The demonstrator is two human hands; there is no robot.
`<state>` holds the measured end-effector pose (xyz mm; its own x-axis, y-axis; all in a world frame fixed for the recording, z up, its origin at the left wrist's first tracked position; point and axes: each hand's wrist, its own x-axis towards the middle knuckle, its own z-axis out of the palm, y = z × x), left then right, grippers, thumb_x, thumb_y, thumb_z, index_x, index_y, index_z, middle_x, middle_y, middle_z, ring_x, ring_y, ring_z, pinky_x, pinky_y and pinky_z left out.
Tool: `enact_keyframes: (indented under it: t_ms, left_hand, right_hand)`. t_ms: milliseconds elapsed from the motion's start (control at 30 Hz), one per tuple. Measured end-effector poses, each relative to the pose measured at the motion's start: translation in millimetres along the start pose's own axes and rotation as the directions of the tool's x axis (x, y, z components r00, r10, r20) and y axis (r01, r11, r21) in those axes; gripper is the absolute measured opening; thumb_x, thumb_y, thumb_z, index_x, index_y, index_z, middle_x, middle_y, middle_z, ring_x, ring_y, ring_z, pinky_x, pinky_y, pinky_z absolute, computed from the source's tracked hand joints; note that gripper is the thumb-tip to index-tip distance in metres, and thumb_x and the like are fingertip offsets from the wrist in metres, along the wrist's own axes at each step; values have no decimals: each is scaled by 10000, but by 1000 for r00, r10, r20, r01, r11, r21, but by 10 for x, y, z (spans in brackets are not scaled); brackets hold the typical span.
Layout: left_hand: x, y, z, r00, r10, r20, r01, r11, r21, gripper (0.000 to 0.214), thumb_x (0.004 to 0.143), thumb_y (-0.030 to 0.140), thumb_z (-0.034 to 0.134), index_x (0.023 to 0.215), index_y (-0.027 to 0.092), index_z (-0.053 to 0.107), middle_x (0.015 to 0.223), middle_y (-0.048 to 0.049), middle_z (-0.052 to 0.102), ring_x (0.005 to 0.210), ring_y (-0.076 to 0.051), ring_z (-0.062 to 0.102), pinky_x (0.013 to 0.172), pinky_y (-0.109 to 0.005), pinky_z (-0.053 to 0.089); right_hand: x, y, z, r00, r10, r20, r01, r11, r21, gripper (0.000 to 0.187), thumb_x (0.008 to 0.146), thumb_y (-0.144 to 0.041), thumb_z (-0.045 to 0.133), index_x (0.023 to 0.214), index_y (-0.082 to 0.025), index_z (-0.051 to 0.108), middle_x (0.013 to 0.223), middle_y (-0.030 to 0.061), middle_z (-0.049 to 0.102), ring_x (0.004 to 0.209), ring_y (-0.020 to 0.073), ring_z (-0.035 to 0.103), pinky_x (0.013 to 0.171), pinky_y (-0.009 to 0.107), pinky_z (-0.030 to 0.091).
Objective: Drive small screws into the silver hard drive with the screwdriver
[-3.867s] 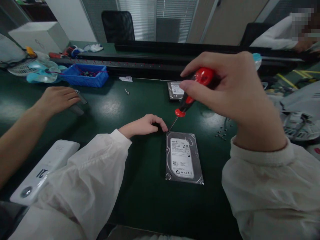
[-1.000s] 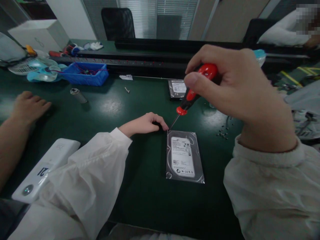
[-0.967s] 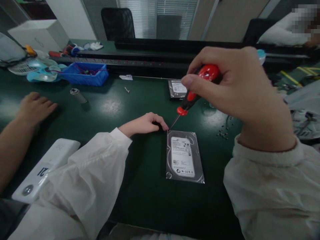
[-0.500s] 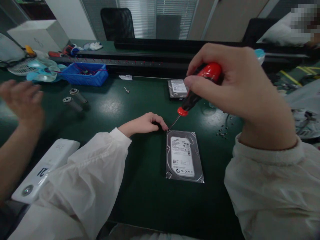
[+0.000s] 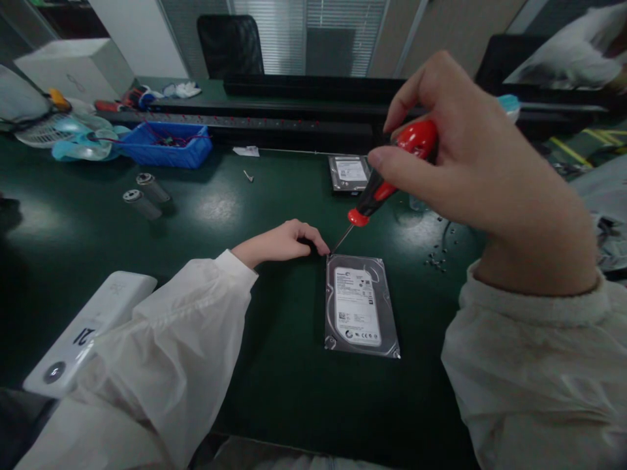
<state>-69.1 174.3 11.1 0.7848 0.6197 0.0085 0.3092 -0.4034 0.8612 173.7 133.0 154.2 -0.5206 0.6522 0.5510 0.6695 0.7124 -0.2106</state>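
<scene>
Head view: hard drive [image 5: 361, 306] lies flat on the green table [image 5: 274, 365]. Right hand [image 5: 470, 163] grips a red screwdriver [image 5: 386, 179], tip at its corner. Left hand [image 5: 284, 243] curls closed just beside, holding nothing I can see. Two metal cylinders [image 5: 145, 194] lie near a blue bin [image 5: 166, 145] holding wires.

The white device [image 5: 83, 333] bears the number "21"; other labels are illegible.

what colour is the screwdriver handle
Red and black, seen in the head view: the screwdriver is gripped by the right hand.
</scene>
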Motion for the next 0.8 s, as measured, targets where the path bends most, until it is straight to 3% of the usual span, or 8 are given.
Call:
enact_keyframes:
  t_ms: [200, 300, 367, 467, 533, 667, 733, 800]
  left_hand:
    - [-3, -3, -1, 1000, 0, -5, 0, 1000, -2, 392, 778, -18, 571, 988, 184, 834, 1078, -27, 823, 1063, -173, 738, 1085, -364, 539]
    - [-1, -10, -5, 1000, 14, -5, -14, 1000, -4, 392, 777, -23, 576, 989, 187, 831, 1070, -23, 825, 1061, -172, 740, 1080, -366, 539]
    - [1, -12, -6, 1000, 25, -5, -25, 1000, 0, 391, 776, -26, 579, 985, 187, 831, 1066, -22, 825, 1063, -171, 741, 1081, -364, 536]
    - [2, -8, -4, 999, 32, -2, -32, 999, 5, 393, 778, -30, 574, 986, 181, 831, 1070, -26, 826, 1061, -169, 741, 1080, -361, 536]
    - [1, -1, -1, 1000, 19, -2, -19, 1000, 1, 398, 776, -36, 568, 983, 181, 831, 1072, -26, 826, 1058, -168, 741, 1079, -362, 537]
    - [-3, 2, -2, 1000, 18, -3, -18, 1000, -5, 411, 768, -38, 560, 984, 185, 829, 1069, -23, 824, 1055, -168, 741, 1074, -364, 540]
    - [-5, -2, -6, 999, 33, 3, -33, 999, -7, 414, 764, -34, 561, 998, 181, 827, 1076, -30, 822, 1057, -174, 740, 1071, -369, 543]
    - [-6, -4, -9, 999, 38, 7, -38, 999, -7, 412, 763, -29, 563, 1002, 179, 827, 1083, -34, 821, 1060, -178, 739, 1072, -375, 544]
  right_hand:
    - [-2, -37, -53, 988, -120, 102, 113, 991, 65, 93, 916, -243, 518, 1001, -222, 550, 972, 10, 600, 778, 129, 508, 699, 315, 380]
    - [2, -95, 17, 998, -16, 54, 21, 996, -85, 331, 1031, -492, 457, 1066, -208, 623, 863, 27, 616, 716, 154, 513, 678, 342, 342]
    - [1, -105, 59, 994, 101, -27, -105, 956, -274, 541, 1018, -680, 415, 1082, -208, 671, 763, 37, 583, 682, 177, 504, 654, 348, 274]
    - [-8, -64, 56, 990, 120, -75, -140, 911, -387, 460, 996, -623, 501, 1127, -227, 696, 741, 40, 558, 686, 195, 502, 662, 354, 233]
    - [-13, -30, 15, 1000, 20, -5, -20, 963, -268, 367, 953, -466, 568, 1213, -223, 656, 823, 34, 580, 688, 177, 492, 666, 354, 280]
    - [-16, -57, -47, 970, -184, 156, 165, 978, 130, 511, 955, -427, 513, 1414, -202, 494, 1049, 42, 595, 834, 173, 573, 728, 342, 399]
    - [-15, -104, -39, 971, -180, 158, 160, 978, 134, 498, 1017, -519, 460, 1404, -212, 521, 1057, 32, 608, 859, 168, 584, 754, 337, 404]
    - [-12, -137, -19, 992, -95, 83, 93, 995, 25, 467, 1015, -611, 489, 1184, -210, 657, 945, 14, 632, 771, 148, 558, 711, 328, 379]
